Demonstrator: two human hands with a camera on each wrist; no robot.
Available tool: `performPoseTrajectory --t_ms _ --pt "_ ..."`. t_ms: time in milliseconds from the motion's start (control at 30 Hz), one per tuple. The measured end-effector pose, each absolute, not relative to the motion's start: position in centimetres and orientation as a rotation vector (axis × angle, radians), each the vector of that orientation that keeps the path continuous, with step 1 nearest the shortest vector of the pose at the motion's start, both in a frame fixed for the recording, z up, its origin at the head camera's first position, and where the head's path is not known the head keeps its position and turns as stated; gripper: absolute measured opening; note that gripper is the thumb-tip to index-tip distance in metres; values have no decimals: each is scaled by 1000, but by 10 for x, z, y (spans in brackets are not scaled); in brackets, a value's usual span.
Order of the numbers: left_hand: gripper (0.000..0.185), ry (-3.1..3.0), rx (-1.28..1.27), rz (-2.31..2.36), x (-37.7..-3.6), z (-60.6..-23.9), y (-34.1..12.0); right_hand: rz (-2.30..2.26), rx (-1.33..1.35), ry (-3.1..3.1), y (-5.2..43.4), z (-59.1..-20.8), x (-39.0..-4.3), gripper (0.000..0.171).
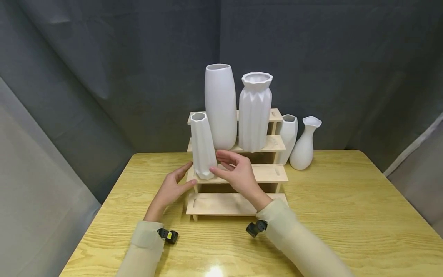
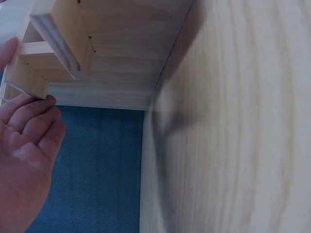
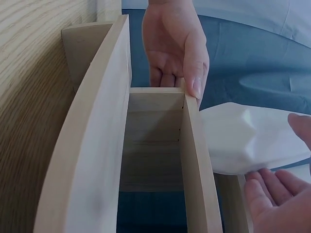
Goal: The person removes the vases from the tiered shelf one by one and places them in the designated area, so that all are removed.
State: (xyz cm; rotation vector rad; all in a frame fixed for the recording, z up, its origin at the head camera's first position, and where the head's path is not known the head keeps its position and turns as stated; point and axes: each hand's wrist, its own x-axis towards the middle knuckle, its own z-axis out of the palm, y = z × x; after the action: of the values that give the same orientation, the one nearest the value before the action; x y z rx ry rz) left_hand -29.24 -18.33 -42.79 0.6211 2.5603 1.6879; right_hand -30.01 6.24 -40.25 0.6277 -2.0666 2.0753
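Observation:
A small faceted white vase (image 1: 202,146) stands upright at the left end of the second step of a stepped wooden shelf (image 1: 238,204). My left hand (image 1: 180,179) is just left of the vase's base, fingers fairly straight, thumb resting on the step's edge (image 3: 192,90). My right hand (image 1: 225,165) is at the vase's right side near the base, fingers extended and a fingertip touching it. In the right wrist view the vase (image 3: 243,138) lies between my right fingers (image 3: 269,194) without a closed grip. The left wrist view shows my left palm (image 2: 24,150) beside the shelf's underside (image 2: 112,58).
A tall smooth vase (image 1: 220,105) and a fluted vase (image 1: 255,111) stand on the third step. Two smaller white vases (image 1: 288,136) (image 1: 304,144) stand on the yellow wooden table (image 1: 346,215) right of the shelf. Grey curtains hang behind.

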Motion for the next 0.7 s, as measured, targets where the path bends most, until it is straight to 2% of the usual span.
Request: performPoseTrajectory --t_ms 700 --pt "67 2559 630 1691 -293 -427 -183 2046 563 -2065 44 -402 -307 58"
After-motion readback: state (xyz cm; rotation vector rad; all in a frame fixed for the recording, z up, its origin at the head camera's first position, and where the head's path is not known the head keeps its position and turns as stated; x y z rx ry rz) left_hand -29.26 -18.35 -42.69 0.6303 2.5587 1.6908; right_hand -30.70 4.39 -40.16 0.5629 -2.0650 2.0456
